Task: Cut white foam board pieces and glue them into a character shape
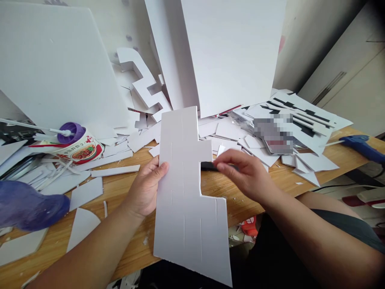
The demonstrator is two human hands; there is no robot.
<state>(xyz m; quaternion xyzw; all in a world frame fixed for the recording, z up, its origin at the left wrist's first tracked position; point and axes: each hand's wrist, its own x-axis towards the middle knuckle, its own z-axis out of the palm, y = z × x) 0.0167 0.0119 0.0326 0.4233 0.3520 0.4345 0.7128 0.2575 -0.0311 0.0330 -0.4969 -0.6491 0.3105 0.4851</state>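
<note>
A white foam board piece [183, 180] with a stepped right edge and shallow scored lines stands tilted in front of me, its lower end over the table's front edge. My left hand [147, 186] grips its left edge, thumb on the face and fingers behind. My right hand [243, 170] is beside the notch on the right, fingers curled and pinched together. What lies in that pinch, if anything, is too small to make out. A dark flat object [209, 165] shows between the notch and my right fingertips; I cannot tell whether they touch it.
Foam offcuts litter the wooden table [132, 241]. Large white boards [234, 52] stand at the back. A paper food tub [81, 146] with a purple roll is at left, near a blue-purple object [33, 204]. A blue glue gun [361, 146] lies right.
</note>
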